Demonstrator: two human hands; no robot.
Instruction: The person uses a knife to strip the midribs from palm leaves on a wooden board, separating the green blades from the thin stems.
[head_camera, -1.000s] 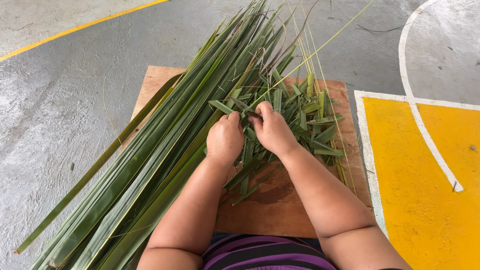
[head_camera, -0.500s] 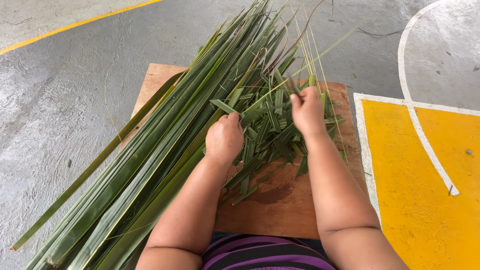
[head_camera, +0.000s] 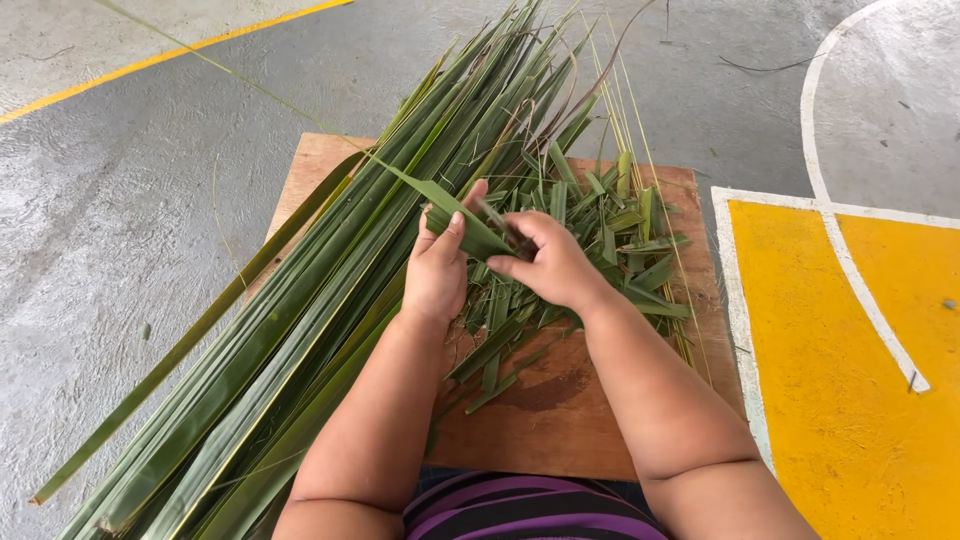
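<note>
A thick bundle of long green palm leaves (head_camera: 330, 300) lies slantwise across a brown wooden board (head_camera: 560, 410). My left hand (head_camera: 437, 268) grips one green leaf strip (head_camera: 455, 215) that runs off up and to the left. My right hand (head_camera: 548, 262) pinches the same strip at its near end, just beside the left thumb. Under and to the right of both hands lies a heap of short cut leaf pieces (head_camera: 610, 240) on the board.
The board rests on a grey concrete floor (head_camera: 120, 220). A yellow painted area with white lines (head_camera: 850, 330) is at the right, a yellow line (head_camera: 170, 55) at the far left. Thin pale leaf ribs (head_camera: 640, 130) lie past the board's far right.
My right hand swung out right to the cut pieces, then came back to the left hand. Both hands now hold one leaf strip raised over the pile.
</note>
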